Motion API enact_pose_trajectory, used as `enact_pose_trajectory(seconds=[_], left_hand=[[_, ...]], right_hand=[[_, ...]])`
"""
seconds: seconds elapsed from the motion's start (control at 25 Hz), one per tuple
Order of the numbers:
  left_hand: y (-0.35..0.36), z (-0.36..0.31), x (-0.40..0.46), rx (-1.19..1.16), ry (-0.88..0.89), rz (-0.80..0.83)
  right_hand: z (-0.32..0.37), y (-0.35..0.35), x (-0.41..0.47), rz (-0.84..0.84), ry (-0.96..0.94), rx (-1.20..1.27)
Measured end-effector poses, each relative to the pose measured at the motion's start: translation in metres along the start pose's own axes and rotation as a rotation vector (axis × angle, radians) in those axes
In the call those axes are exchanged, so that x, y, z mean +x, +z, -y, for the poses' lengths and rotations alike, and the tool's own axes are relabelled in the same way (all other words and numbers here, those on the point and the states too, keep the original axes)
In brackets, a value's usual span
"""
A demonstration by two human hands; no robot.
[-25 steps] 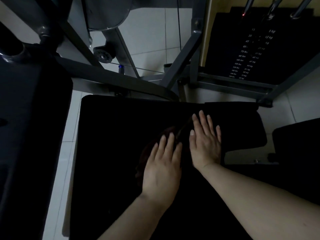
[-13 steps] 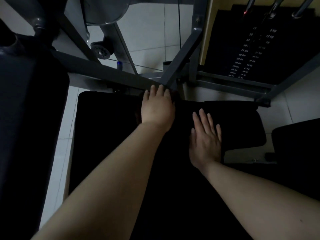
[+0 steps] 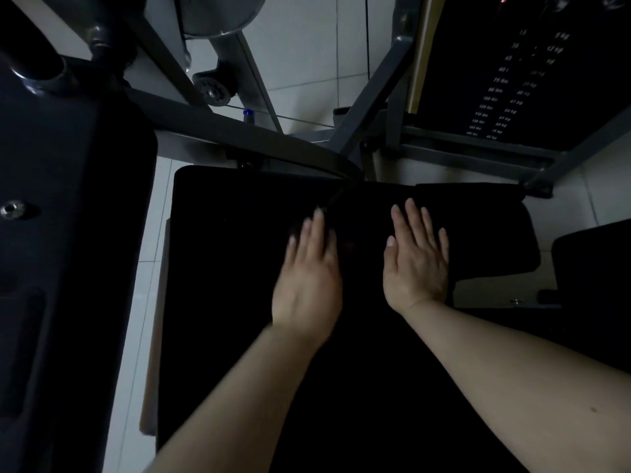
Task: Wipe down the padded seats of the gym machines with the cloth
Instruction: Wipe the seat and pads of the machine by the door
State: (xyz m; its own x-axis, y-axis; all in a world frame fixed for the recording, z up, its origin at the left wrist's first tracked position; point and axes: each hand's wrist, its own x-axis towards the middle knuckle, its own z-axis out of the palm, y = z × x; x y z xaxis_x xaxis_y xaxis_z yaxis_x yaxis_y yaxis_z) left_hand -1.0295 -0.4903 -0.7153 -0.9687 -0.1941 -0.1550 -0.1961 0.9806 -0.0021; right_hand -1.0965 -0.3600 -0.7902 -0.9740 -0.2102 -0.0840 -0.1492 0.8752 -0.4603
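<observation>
Plain black padded vinyl seat (image 3: 239, 268), dull grey steel frame bars (image 3: 239, 134), white square-tiled floor (image 3: 300, 46), black weight stack with pale numerals (image 3: 512, 80).

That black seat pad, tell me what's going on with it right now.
A person is leaning over the black padded seat of a gym machine with both hands flat on it. The left hand lies with straight fingers on a dark cloth, which is hard to make out against the pad. The right hand rests open beside it, palm down, on the right part of the seat. The weight stack stands behind the seat.
</observation>
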Motion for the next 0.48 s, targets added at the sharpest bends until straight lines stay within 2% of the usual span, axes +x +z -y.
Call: enact_pose_trajectory(seconds=[0.04,0.12,0.2,0.36,0.48], left_hand=[[-0.005,0.006,0.033,-0.028,-0.068,-0.02],[-0.011,0.016,0.076,-0.019,-0.159,0.044],[-0.011,0.017,0.071,0.008,-0.175,0.061],[0.003,-0.005,-0.035,0.02,-0.164,0.023],[0.004,-0.013,-0.112,-0.001,-0.024,0.145]], right_hand=[[0.0,0.0,-0.002,0.0,-0.007,0.004],[-0.001,0.0,-0.003,0.007,-0.026,0.024],[-0.001,-0.001,0.0,0.013,-0.032,0.033],[0.007,-0.001,-0.023,-0.005,-0.041,0.052],[0.018,0.004,-0.066,0.005,-0.081,0.017]])
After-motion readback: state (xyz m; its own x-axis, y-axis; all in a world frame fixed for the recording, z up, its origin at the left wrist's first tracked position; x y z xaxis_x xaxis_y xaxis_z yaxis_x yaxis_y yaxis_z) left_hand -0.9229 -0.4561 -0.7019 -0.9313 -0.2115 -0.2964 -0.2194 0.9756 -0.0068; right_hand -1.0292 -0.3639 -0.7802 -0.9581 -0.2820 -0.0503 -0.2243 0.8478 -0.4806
